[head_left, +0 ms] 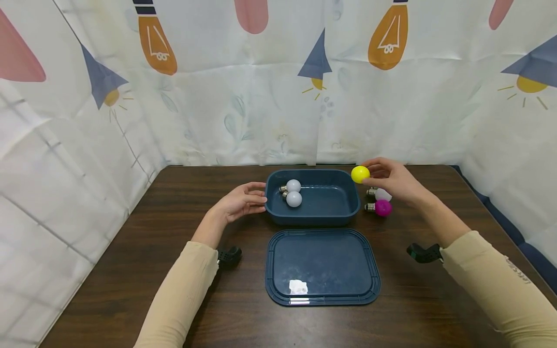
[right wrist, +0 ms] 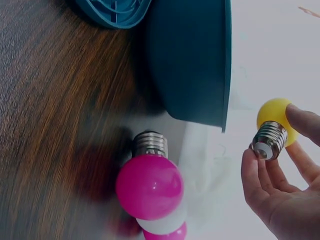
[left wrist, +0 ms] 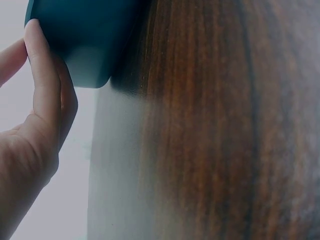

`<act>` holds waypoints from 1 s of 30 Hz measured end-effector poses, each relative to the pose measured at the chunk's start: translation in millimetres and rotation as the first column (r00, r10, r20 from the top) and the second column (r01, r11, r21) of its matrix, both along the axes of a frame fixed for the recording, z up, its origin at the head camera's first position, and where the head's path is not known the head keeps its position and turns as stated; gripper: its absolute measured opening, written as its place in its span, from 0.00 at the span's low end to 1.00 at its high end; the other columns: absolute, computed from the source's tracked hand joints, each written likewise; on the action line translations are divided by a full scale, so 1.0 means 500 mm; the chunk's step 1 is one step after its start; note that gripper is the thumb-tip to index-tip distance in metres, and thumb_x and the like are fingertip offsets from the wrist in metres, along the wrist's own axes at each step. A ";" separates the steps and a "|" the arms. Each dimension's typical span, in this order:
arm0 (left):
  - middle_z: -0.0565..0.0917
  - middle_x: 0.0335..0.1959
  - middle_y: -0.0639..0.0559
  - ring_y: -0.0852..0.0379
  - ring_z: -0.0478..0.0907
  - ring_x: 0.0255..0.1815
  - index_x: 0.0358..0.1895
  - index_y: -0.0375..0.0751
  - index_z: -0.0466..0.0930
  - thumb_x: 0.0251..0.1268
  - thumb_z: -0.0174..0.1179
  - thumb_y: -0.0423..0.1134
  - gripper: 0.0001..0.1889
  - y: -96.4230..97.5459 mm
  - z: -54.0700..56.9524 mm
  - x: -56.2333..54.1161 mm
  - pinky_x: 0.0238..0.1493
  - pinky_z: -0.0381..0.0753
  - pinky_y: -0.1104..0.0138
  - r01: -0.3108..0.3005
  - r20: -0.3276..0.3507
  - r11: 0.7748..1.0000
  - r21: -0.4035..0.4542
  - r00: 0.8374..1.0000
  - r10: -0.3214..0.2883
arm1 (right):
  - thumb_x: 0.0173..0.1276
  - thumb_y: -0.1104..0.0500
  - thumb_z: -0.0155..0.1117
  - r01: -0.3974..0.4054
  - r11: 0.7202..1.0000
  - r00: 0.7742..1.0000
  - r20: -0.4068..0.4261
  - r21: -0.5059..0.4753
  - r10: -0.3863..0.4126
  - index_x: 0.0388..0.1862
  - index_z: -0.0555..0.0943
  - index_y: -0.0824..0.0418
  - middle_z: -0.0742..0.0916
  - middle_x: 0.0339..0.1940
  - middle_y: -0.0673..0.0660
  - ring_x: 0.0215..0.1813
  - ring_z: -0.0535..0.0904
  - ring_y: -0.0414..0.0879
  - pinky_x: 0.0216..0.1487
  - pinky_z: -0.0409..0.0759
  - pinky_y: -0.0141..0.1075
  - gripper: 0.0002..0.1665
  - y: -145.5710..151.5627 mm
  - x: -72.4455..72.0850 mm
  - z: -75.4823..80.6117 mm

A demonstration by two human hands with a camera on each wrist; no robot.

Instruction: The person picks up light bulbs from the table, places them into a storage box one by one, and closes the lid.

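Pinching a yellow bulb [head_left: 360, 174] between thumb and fingers, the right hand [head_left: 393, 180] holds it above rim level, just beyond the right end of the blue container [head_left: 313, 220]. The right wrist view shows the bulb's metal screw base [right wrist: 270, 136] bare and turned toward the camera, the bulb clear of the container wall. The left hand [head_left: 239, 200] rests its fingertips against the container's left end; its fingers are extended and slightly apart, and the thumb's exact contact cannot be told. Inside, 2 white bulbs [head_left: 294, 199] lie side by side in the left half, bases to the left. To the right of the container, on the brown table [head_left: 209, 299], lie a magenta bulb [head_left: 383, 208] and a white bulb [head_left: 383, 194]; the right wrist view shows part of 1 more pink bulb [right wrist: 178, 234] behind these 2. The matching lid [head_left: 322, 266] lies in front of the container. The step in hand appears to be loading bulb 3. The next move would call for bringing it leftward over the rim, lowering it onto the bare floor, and releasing gently while the left hand steadies the wall.
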State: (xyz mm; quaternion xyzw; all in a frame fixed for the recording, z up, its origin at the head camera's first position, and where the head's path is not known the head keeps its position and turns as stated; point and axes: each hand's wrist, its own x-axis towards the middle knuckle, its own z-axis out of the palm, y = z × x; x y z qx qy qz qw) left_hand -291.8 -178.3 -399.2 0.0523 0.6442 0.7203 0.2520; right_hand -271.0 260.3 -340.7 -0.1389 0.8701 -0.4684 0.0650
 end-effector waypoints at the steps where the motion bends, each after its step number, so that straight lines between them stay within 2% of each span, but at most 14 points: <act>1: 0.74 0.53 0.37 0.55 0.84 0.38 0.77 0.32 0.57 0.74 0.56 0.22 0.32 0.000 0.000 0.000 0.49 0.87 0.61 -0.001 0.002 1.000 0.002 1.000 0.001 | 0.75 0.50 0.68 -0.002 1.000 1.000 -0.003 -0.001 0.002 0.72 0.70 0.63 0.77 0.65 0.67 0.63 0.75 0.62 0.63 0.74 0.63 0.34 -0.002 0.000 0.000; 16: 0.76 0.48 0.43 0.55 0.84 0.37 0.77 0.32 0.57 0.75 0.55 0.22 0.31 -0.001 -0.004 -0.001 0.48 0.88 0.62 0.001 -0.006 1.000 0.003 1.000 -0.001 | 0.75 0.51 0.68 -0.048 0.999 0.998 -0.029 -0.008 0.048 0.70 0.72 0.63 0.79 0.63 0.65 0.61 0.77 0.61 0.62 0.76 0.59 0.31 -0.033 -0.001 -0.004; 30: 0.75 0.50 0.42 0.55 0.84 0.38 0.77 0.32 0.56 0.75 0.55 0.22 0.31 -0.002 -0.005 -0.001 0.49 0.87 0.62 0.006 -0.010 1.000 0.003 1.000 -0.006 | 0.73 0.54 0.71 -0.096 0.993 0.995 -0.027 -0.067 0.094 0.67 0.76 0.61 0.81 0.61 0.62 0.56 0.80 0.57 0.58 0.82 0.49 0.28 -0.073 -0.005 -0.010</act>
